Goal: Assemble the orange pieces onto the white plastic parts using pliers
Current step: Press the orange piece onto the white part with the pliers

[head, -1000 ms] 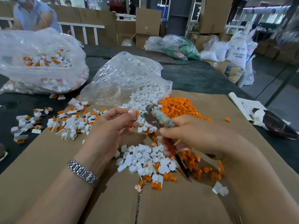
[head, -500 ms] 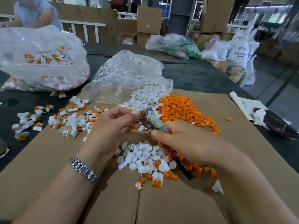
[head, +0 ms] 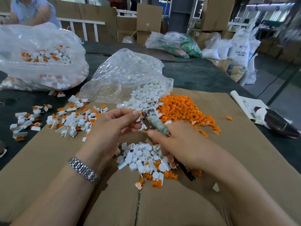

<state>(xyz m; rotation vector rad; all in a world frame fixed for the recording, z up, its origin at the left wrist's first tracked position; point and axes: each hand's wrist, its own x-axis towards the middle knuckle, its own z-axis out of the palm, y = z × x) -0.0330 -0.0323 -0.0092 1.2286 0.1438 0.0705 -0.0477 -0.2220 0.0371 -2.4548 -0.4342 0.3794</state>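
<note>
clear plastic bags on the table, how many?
3: large bag far left; middle bag spilling white parts onto the cardboard; bag of green items at the far edge. Others may be hidden.

Pliers (head: 150,122) shifted left, tip now at left hand (head: 112,128) (fingertips)

Pliers (head: 150,122) against pinched orange-white part (head: 139,115)

A single head-worn wide-angle camera looks forward and down, close over the flat brown cardboard sheet (head: 236,144), with stacked brown cardboard boxes (head: 149,18) far behind.
</note>
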